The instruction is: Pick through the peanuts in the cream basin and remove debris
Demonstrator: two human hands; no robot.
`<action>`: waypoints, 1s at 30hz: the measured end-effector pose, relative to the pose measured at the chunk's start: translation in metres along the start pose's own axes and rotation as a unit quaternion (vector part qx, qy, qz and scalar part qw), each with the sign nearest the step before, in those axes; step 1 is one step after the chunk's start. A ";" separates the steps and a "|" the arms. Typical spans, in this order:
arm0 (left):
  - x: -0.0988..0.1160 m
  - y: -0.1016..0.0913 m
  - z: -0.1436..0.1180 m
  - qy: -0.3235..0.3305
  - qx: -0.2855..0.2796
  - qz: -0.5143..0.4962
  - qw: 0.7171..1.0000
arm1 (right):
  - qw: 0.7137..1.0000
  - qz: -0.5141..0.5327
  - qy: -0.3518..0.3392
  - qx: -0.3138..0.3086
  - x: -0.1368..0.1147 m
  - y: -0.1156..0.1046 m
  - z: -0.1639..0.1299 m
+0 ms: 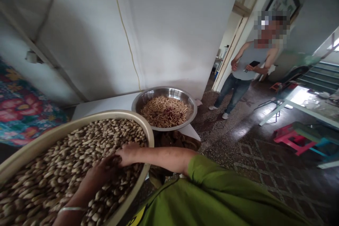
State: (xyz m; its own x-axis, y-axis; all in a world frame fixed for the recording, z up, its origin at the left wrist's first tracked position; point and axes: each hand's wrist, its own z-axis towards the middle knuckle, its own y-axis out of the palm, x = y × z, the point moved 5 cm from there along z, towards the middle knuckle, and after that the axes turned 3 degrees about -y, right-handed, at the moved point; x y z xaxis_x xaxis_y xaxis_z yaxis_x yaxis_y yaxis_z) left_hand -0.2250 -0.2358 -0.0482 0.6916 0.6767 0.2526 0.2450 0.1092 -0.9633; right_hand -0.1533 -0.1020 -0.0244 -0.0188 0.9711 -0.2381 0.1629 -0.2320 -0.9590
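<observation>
Beige basin (pixel 148 132) of peanuts (pixel 66 169) fills lower left of frame. Left hand (pixel 102 173) and right hand (pixel 129 154) lie spread, palms down on the nuts, holding nothing, probably sorting. Steel bowl (pixel 190 102) on white surface (pixel 106 104) behind.

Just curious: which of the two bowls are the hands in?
The big tan bowl of peanuts, nearest the camera; both hands rest in it. The steel bowl behind sits untouched.
</observation>
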 end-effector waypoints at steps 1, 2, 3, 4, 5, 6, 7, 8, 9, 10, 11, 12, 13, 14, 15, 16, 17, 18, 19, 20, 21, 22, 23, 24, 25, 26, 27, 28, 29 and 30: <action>0.005 0.001 -0.007 0.014 -0.014 0.001 1.000 | 1.000 -0.006 -0.022 -0.006 -0.001 0.002 -0.004; 0.009 0.001 -0.016 0.023 -0.026 0.009 0.999 | 0.999 -0.017 -0.043 -0.004 -0.002 0.003 -0.010; 0.014 -0.001 -0.027 0.023 -0.034 0.022 0.999 | 0.997 -0.031 -0.064 0.003 -0.004 0.004 -0.016; 0.020 -0.003 -0.039 0.016 -0.037 0.035 0.999 | 0.995 -0.045 -0.086 0.015 -0.006 0.004 -0.024; 0.026 -0.005 -0.050 -0.011 -0.044 0.045 0.998 | 0.993 -0.053 -0.102 0.025 -0.009 0.005 -0.032; 0.031 -0.009 -0.060 -0.040 -0.046 0.052 0.997 | 0.993 -0.055 -0.101 0.034 -0.009 0.006 -0.038; 0.034 -0.014 -0.066 -0.082 -0.030 0.054 0.995 | 0.993 -0.052 -0.093 0.044 -0.008 0.007 -0.042; 0.035 -0.018 -0.069 -0.121 -0.011 0.047 0.991 | 0.993 -0.051 -0.088 0.061 -0.006 0.007 -0.044; 0.033 -0.023 -0.069 -0.153 0.020 0.031 0.988 | 0.993 -0.047 -0.083 0.076 -0.004 0.007 -0.042; 0.027 -0.026 -0.068 -0.185 0.045 0.020 0.982 | 0.993 -0.043 -0.070 0.089 0.000 0.007 -0.039; 0.020 -0.029 -0.069 -0.221 0.073 0.015 0.973 | 0.993 -0.040 -0.033 0.110 0.006 0.007 -0.035; 0.011 -0.030 -0.070 -0.252 0.096 0.005 0.963 | 0.992 -0.038 0.003 0.119 0.012 0.009 -0.031; 0.004 -0.031 -0.072 -0.274 0.116 -0.007 0.955 | 0.991 -0.033 0.031 0.128 0.017 0.010 -0.028; -0.001 -0.031 -0.075 -0.284 0.136 -0.020 0.949 | 0.989 -0.026 0.054 0.138 0.021 0.011 -0.027; -0.004 -0.031 -0.078 -0.288 0.155 -0.033 0.944 | 0.987 -0.017 0.067 0.148 0.024 0.012 -0.026; -0.007 -0.032 -0.080 -0.287 0.176 -0.045 0.941 | 0.984 -0.007 0.073 0.161 0.026 0.012 -0.026; -0.008 -0.032 -0.082 -0.284 0.196 -0.054 0.937 | 0.982 0.000 0.077 0.174 0.027 0.012 -0.027; -0.009 -0.032 -0.083 -0.280 0.212 -0.060 0.934 | 0.979 0.001 0.082 0.188 0.028 0.012 -0.028; -0.009 -0.032 -0.082 -0.274 0.222 -0.062 0.934 | 0.975 -0.003 0.090 0.203 0.029 0.011 -0.029; -0.009 -0.030 -0.081 -0.266 0.224 -0.061 0.936 | 0.971 -0.012 0.094 0.218 0.029 0.009 -0.030; -0.009 -0.027 -0.079 -0.257 0.218 -0.058 0.940 | 0.968 -0.024 0.092 0.233 0.028 0.007 -0.031; -0.008 -0.024 -0.076 -0.246 0.204 -0.054 0.946 | 0.966 -0.036 0.080 0.244 0.026 0.005 -0.031; -0.007 -0.021 -0.073 -0.236 0.188 -0.050 0.952 | 0.966 -0.045 0.059 0.250 0.022 0.002 -0.030; -0.006 -0.018 -0.071 -0.227 0.174 -0.047 0.957 | 0.967 -0.050 0.034 0.247 0.018 0.001 -0.028; -0.005 -0.015 -0.069 -0.218 0.166 -0.044 0.961 | 0.970 -0.052 0.013 0.236 0.014 0.000 -0.025; -0.004 -0.014 -0.068 -0.210 0.162 -0.042 0.963 | 0.974 -0.053 0.002 0.220 0.012 0.000 -0.021; -0.002 -0.014 -0.068 -0.202 0.162 -0.040 0.965 | 0.977 -0.053 0.001 0.205 0.010 0.000 -0.016; -0.001 -0.013 -0.068 -0.195 0.165 -0.037 0.966 | 0.980 -0.053 0.003 0.192 0.009 0.001 -0.012; 0.000 -0.013 -0.068 -0.190 0.168 -0.034 0.967 | 0.982 -0.054 0.007 0.183 0.008 0.002 -0.006; 0.001 -0.013 -0.068 -0.186 0.170 -0.031 0.967 | 0.982 -0.056 0.007 0.178 0.007 0.004 -0.002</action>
State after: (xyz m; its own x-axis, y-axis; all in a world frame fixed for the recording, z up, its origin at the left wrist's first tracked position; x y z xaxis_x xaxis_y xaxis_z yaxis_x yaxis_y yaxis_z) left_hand -0.1811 -0.2860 -0.0292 0.3740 0.8697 0.3220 -0.0023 0.3481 -0.9375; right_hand -0.1513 -0.0957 -0.0293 -0.0026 0.9919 -0.1273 -0.1940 -0.1254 -0.9730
